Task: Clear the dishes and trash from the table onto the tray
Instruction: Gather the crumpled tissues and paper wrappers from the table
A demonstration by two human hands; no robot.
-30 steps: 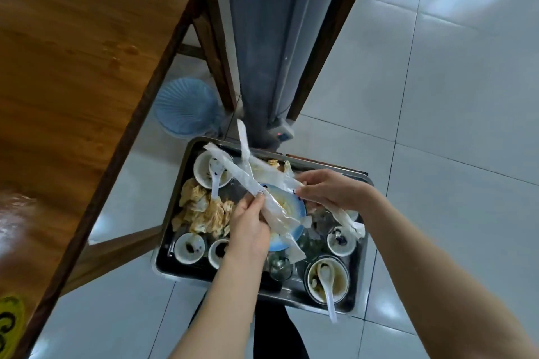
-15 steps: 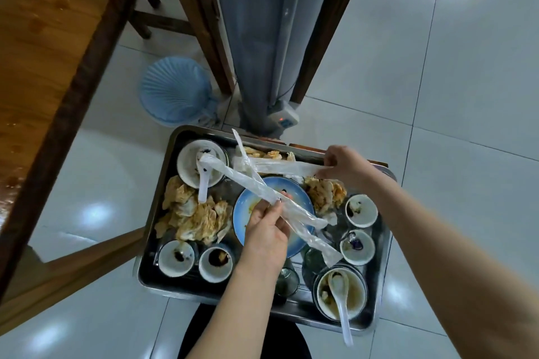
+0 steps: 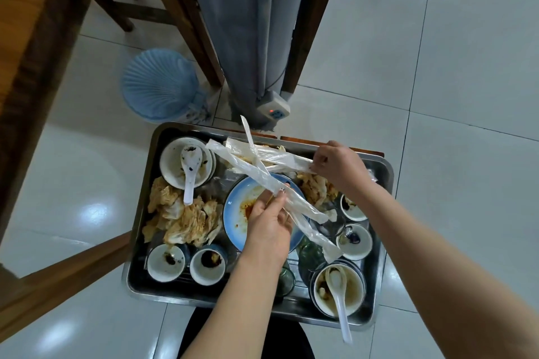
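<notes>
Head view, looking straight down on a steel tray (image 3: 204, 299) packed with used dishes beside a wooden table (image 3: 32, 46). Holding a loose bunch of long clear plastic wrappers (image 3: 264, 180) just above the tray's middle, over a smeared blue plate (image 3: 237, 214). Pinched at mid-length by the left hand (image 3: 269, 223), thumb and fingertips closed on the diagonal strip. Gripped at one end by the right hand (image 3: 338, 166) near the far-right corner, fingers curled round the flatter strip. Probably kept taut between both hands to gather limp, slippery film into one bundle before setting it down. Crossed like an X: one long axis running from the far-left corner toward the near-right edge, its loose tail drooping over a green glass (image 3: 310, 253); the other lying almost parallel to the far edge; a thin third strip poking up past that edge. Elsewhere, stained crumpled napkins (image 3: 180, 216) heaped along the left edge, sauce cups (image 3: 165, 264) at the near-left corner, and a bowl (image 3: 354, 285) at the near-right corner with a spoon (image 3: 339, 297) overhanging the near edge.
</notes>
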